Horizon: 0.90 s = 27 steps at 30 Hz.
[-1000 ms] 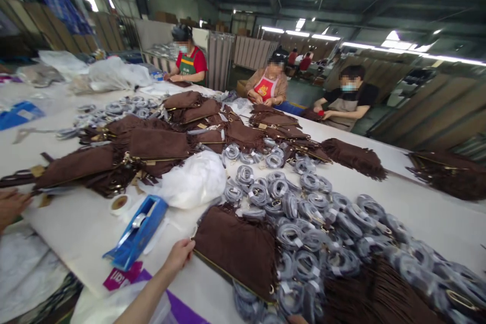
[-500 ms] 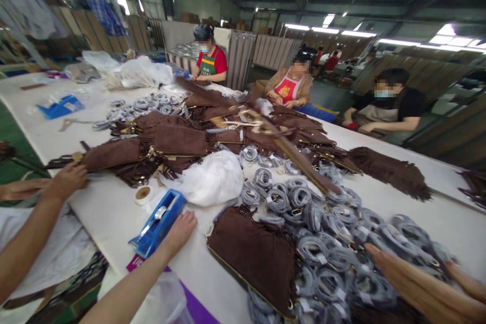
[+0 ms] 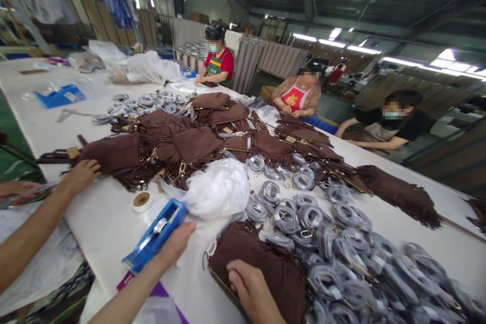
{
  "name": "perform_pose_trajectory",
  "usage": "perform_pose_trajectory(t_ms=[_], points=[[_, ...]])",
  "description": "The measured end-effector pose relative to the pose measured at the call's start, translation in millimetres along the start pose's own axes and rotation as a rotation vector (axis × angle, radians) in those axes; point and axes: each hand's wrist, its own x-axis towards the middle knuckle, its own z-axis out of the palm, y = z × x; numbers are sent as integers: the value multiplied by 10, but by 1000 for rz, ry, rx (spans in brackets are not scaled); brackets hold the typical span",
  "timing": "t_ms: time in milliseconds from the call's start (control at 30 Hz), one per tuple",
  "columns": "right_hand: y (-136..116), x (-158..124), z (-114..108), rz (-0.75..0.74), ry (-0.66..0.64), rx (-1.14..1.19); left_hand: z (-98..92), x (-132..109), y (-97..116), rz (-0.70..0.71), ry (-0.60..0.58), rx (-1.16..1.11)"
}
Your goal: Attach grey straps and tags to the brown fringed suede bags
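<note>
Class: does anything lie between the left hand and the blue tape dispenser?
Nothing visible does. The left hand lies against the side of the blue tape dispenser; the white plastic bag sits just beyond them.

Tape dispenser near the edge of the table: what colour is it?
The tape dispenser is bright blue; the head view shows it best.

left grip (image 3: 172, 245): bare, forearm uncovered | right grip (image 3: 252, 291): bare, wrist uncovered
</note>
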Motion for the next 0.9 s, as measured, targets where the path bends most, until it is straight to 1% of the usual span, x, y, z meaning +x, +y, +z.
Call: perform_pose_trajectory(t_ms=[67, 100, 167, 233, 300, 367, 467, 600, 700, 767, 833, 900], points=[[-123, 392, 7, 0, 39, 39, 4, -5, -1, 43, -12, 31], [-173, 558, 33, -10, 59, 15, 5, -7, -6, 61, -13, 48], [-255, 812, 122, -69, 67, -104, 11, -7, -20, 79, -10, 77], [-323, 970, 243, -151, 22, -272, 24, -6, -35, 90, -8, 102], [-374, 1060, 366, -189, -49, -424, 39, -6, -46, 105, -15, 126], [-394, 1120, 473, -172, -86, -514, 51, -8, -51, 117, -25, 155], [-354, 1186, 581, -136, -97, -542, 58, -6, -49, 115, -36, 209], [-259, 1211, 639, -114, -82, -525, 46, 7, -33, 106, -53, 278], [-210, 1194, 600, -72, -38, -484, 38, 8, -6, 106, -62, 333], [-160, 1158, 492, -25, 9, -440, 37, 3, 13, 111, -65, 368], [-62, 1065, 299, 36, 77, -383, 34, 3, 28, 119, -68, 400], [99, 877, 34, 108, 147, -329, 25, 11, 39, 125, -70, 428]])
